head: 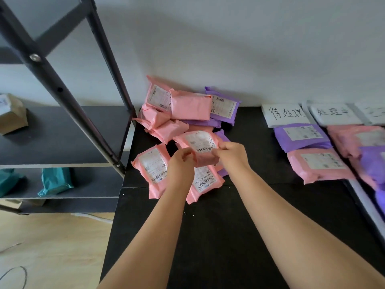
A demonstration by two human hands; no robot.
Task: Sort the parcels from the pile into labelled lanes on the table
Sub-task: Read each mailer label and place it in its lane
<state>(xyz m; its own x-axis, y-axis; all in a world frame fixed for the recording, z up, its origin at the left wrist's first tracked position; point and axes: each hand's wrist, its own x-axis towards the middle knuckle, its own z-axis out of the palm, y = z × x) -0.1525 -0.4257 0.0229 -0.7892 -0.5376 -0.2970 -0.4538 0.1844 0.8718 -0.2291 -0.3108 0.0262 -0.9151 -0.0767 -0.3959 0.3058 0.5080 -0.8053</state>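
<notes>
A pile of pink and purple parcels (187, 113) leans against the wall at the back of the black table (239, 215). Both hands hold one pink parcel (199, 142) with a white barcode label just above the front of the pile. My left hand (182, 161) grips its near left edge with curled fingers. My right hand (231, 152) pinches its right edge. At the right, white lane labels (285, 114) with handwritten characters lie at the table's back, with a purple parcel (300, 135) and a pink parcel (318, 164) in the first lane.
More pink and purple parcels (362, 142) fill the lanes at the far right edge. A dark metal shelf rack (62, 130) stands left of the table, holding a brown box (11, 115) and teal parcels (55, 181). Wooden floor lies below left.
</notes>
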